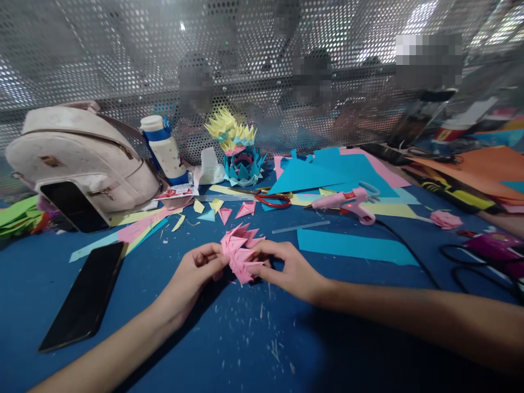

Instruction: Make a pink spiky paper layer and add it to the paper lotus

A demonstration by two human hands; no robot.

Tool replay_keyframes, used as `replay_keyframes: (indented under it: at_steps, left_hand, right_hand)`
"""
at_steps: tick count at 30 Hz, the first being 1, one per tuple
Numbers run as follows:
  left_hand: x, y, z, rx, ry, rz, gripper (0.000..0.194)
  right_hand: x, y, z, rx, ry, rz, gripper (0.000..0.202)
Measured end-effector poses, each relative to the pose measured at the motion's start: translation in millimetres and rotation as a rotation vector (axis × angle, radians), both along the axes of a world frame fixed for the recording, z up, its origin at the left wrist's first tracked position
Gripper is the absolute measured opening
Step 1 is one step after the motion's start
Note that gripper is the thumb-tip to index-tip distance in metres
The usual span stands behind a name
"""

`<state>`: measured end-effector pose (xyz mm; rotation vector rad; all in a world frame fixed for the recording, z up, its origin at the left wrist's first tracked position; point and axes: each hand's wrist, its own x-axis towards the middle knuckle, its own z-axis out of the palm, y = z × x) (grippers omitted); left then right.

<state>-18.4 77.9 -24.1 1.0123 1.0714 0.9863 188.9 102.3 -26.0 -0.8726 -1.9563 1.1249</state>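
A pink origami piece [241,254] made of several pointed folded paper units is held between my two hands above the blue table. My left hand [200,267] pinches its left side between thumb and fingers. On the right side, my right hand [284,267] grips it, the thumb and forefinger closed about its points. Small folded triangles lie just beyond it, among them a pink triangle [225,215] and a yellow triangle [216,205]. Farther back stands an assembled origami piece with yellow points [231,131] above a blue ring [244,166].
Right of my hands lie a pink glue gun [347,203], a clear glue stick [301,226] and a blue paper strip [356,245]. Red-handled scissors [273,200] rest behind. A phone [85,297], a backpack [82,153] and a bottle [164,150] occupy the left.
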Motion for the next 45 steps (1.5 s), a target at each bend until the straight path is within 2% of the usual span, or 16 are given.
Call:
replay_keyframes:
  at_steps: [5, 19, 40, 45]
  left_hand:
    - [-1.3, 0.1, -0.5, -0.030, -0.008, -0.010, 0.026]
    - [-2.5, -0.9, -0.8, -0.085, -0.037, 0.021, 0.029]
    - [-5.0, 1.4, -6.3, -0.077, -0.041, 0.028, 0.027]
    - [-4.1, 1.2, -3.7, -0.090, -0.050, 0.034, 0.028]
  right_hand:
    - [-1.9, 0.5, -0.4, -0.017, 0.032, -0.037, 0.007]
    - [-2.2, 1.4, 0.9, -0.119, 0.030, -0.028, 0.008]
    - [-1.2, 1.4, 2.4, -0.138, 0.052, -0.012, 0.010]
    - [-0.9, 1.3, 1.0, -0.151, 0.069, -0.014, 0.011]
